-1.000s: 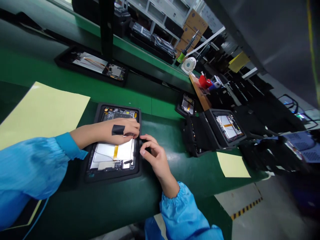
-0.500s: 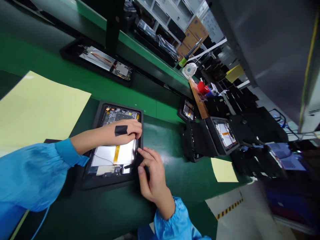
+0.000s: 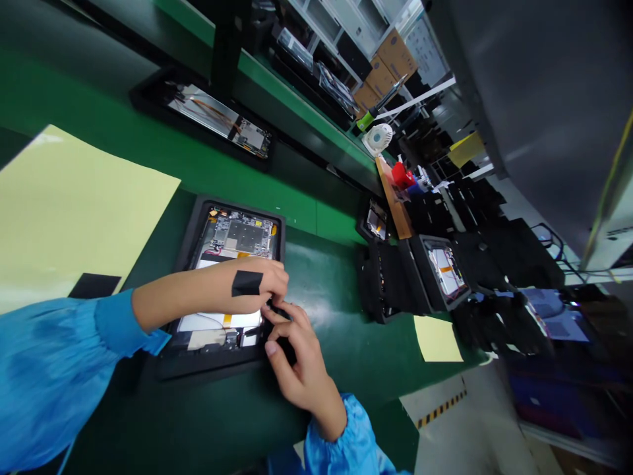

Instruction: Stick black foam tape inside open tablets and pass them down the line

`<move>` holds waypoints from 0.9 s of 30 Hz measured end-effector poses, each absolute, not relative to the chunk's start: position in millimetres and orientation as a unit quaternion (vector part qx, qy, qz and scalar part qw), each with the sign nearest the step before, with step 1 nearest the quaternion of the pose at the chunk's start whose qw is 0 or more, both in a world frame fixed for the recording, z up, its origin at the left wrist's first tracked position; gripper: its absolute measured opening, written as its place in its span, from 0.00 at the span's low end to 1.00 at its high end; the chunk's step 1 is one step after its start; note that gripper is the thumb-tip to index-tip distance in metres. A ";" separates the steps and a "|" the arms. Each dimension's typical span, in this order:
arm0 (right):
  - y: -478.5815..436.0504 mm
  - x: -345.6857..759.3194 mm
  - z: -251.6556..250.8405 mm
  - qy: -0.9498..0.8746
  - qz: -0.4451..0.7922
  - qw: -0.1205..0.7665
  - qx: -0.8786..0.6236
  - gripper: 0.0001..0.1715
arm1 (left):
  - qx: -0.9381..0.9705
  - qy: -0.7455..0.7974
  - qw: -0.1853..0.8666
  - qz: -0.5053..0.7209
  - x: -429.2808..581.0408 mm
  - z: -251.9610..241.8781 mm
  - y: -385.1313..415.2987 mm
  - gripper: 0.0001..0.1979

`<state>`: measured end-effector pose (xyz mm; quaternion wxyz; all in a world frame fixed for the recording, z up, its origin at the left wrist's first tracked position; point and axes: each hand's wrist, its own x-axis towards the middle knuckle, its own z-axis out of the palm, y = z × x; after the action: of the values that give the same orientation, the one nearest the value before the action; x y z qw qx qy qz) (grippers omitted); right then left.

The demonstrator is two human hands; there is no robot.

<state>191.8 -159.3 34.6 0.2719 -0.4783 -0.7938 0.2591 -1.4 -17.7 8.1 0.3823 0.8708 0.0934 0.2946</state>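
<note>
An opened tablet (image 3: 247, 234) lies in a black foam tray (image 3: 212, 366), its circuit board and white battery exposed. My left hand (image 3: 260, 284) reaches across it with fingers curled down at the tray's right edge; whatever they pinch is hidden. A black square patch (image 3: 247, 283) is stuck to the back of that hand. Just below, my right hand (image 3: 299, 353) rests its fingertips on the same edge, close to the left fingers. Its thumb and index finger are apart, and I see nothing between them.
A large yellow sheet (image 3: 93, 204) lies at the left, with a black piece (image 3: 96, 285) on it. Behind is another opened device (image 3: 217, 119) in a tray. More trays (image 3: 440, 270) with tablets stand at the right, near a small yellow sheet (image 3: 438, 338) and a white fan (image 3: 378, 138).
My left hand has slid down along the tablet's right edge toward my right hand, uncovering the circuit board. My right fingertips have shifted slightly and now meet the left fingers. The view has tilted a little.
</note>
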 end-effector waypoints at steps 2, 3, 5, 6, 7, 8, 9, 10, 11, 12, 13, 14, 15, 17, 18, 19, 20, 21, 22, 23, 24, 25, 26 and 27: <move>-158.6 192.0 34.9 -0.781 0.284 0.283 -0.479 0.04 | 0.876 0.094 0.395 0.260 -4.0 11.9 -17.2 0.15; -158.3 191.9 35.3 -0.775 0.295 0.285 -0.480 0.04 | 0.879 0.095 0.396 0.248 -5.9 13.3 -15.4 0.14; -157.9 191.5 36.4 -0.763 0.316 0.286 -0.486 0.04 | 0.887 0.091 0.388 0.233 -10.1 15.2 -9.8 0.14; -157.9 191.5 36.8 -0.757 0.325 0.285 -0.490 0.05 | 0.892 0.087 0.381 0.227 -12.0 15.6 -6.8 0.15; -157.9 191.6 37.0 -0.751 0.334 0.284 -0.494 0.05 | 0.897 0.086 0.371 0.225 -13.6 15.7 -4.0 0.15; -158.2 191.8 37.1 -0.746 0.341 0.284 -0.497 0.05 | 0.902 0.088 0.357 0.227 -14.9 15.7 -1.6 0.15; -158.5 192.1 36.9 -0.741 0.348 0.285 -0.498 0.05 | 0.907 0.092 0.340 0.233 -15.8 15.6 0.4 0.13; -158.8 192.4 36.5 -0.736 0.355 0.288 -0.499 0.05 | 0.913 0.096 0.320 0.236 -16.3 15.5 1.9 0.12; -159.0 192.6 36.0 -0.730 0.364 0.292 -0.500 0.05 | 0.919 0.099 0.299 0.239 -16.6 15.5 3.0 0.10; -158.7 192.7 35.4 -0.722 0.372 0.298 -0.502 0.04 | 0.924 0.102 0.279 0.239 -16.6 15.5 3.8 0.09; -157.7 192.5 34.9 -0.713 0.379 0.305 -0.504 0.04 | 0.929 0.104 0.263 0.238 -16.5 15.7 4.4 0.08; -155.6 192.0 34.4 -0.705 0.384 0.314 -0.507 0.04 | 0.933 0.102 0.253 0.236 -16.4 15.9 4.8 0.08; -152.3 191.2 33.9 -0.696 0.387 0.324 -0.511 0.05 | 0.934 0.102 0.249 0.235 -16.2 16.2 5.0 0.08; -142.3 188.9 33.1 -0.680 0.389 0.347 -0.516 0.06 | 0.931 0.106 0.253 0.239 -16.1 16.6 5.1 0.09; -136.0 187.7 32.6 -0.671 0.393 0.360 -0.516 0.08 | 0.929 0.110 0.258 0.241 -16.1 16.6 4.9 0.09; -129.7 186.5 32.0 -0.659 0.402 0.374 -0.514 0.09 | 0.928 0.113 0.261 0.241 -16.2 16.3 4.5 0.10; -123.7 185.6 31.3 -0.646 0.415 0.387 -0.510 0.10 | 0.928 0.115 0.259 0.240 -16.2 15.6 4.1 0.10; -118.8 184.9 30.5 -0.633 0.427 0.399 -0.507 0.10 | 0.930 0.115 0.253 0.241 -16.3 14.4 3.6 0.09; -115.5 184.5 29.7 -0.623 0.437 0.409 -0.504 0.10 | 0.932 0.114 0.243 0.245 -16.3 13.0 3.1 0.09; -113.9 184.3 28.9 -0.617 0.441 0.414 -0.504 0.10 | 0.933 0.113 0.232 0.250 -16.3 11.3 2.6 0.09; -114.1 184.4 28.2 -0.617 0.437 0.413 -0.508 0.10 | 0.934 0.112 0.221 0.256 -16.4 9.8 2.3 0.09; -115.9 184.7 27.6 -0.623 0.427 0.406 -0.515 0.09 | 0.935 0.111 0.212 0.261 -16.6 8.6 2.3 0.08; -118.9 185.1 27.2 -0.635 0.412 0.394 -0.522 0.09 | 0.936 0.111 0.204 0.263 -17.0 7.8 2.6 0.08; -122.7 185.5 27.0 -0.649 0.395 0.379 -0.528 0.08 | 0.938 0.110 0.197 0.262 -17.6 7.6 3.2 0.08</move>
<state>185.5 -122.7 27.0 0.3790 -0.5275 -0.6494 0.3953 -17.6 3.2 7.6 0.1973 0.9383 0.1103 0.2618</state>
